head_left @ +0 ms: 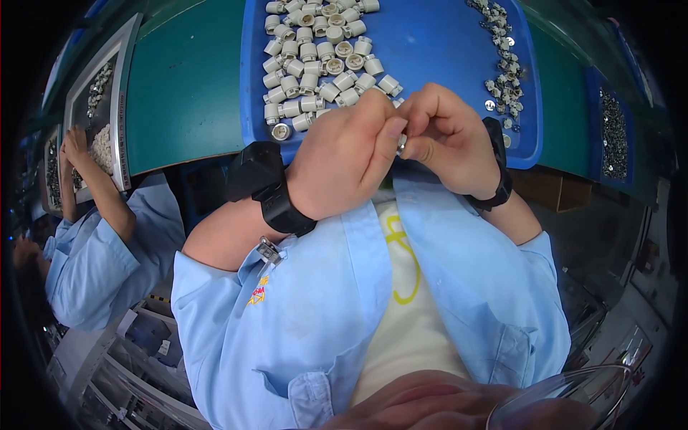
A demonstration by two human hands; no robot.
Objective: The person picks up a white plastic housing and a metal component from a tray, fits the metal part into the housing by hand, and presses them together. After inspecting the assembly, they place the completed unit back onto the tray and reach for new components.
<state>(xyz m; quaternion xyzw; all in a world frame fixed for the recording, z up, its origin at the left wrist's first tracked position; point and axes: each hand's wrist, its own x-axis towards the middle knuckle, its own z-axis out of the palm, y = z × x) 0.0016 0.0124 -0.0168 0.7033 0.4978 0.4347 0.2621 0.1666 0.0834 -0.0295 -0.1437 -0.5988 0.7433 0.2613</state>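
Over the near edge of a blue tray [430,43], my two hands meet, fingers curled and closed. A small white and silvery part [401,145] shows between them; most of it is hidden by the fingers. My left hand [344,150] wraps round it from one side, thumb pressed in. On the other side, the thumb and forefinger of my right hand [453,143] pinch at it. Just beyond my left hand lie many white cylindrical lamp sockets [308,51], some upright, some on their sides. Small white and metal pieces [507,75] form a strip along the tray's right side.
The tray stands on a green tabletop [188,86]. At the right, a blue bin [613,136] holds small metal parts. To the left, a co-worker's hands [75,147] work over a metal-framed tray [122,107]. An open brown box [555,190] sits below the table's edge.
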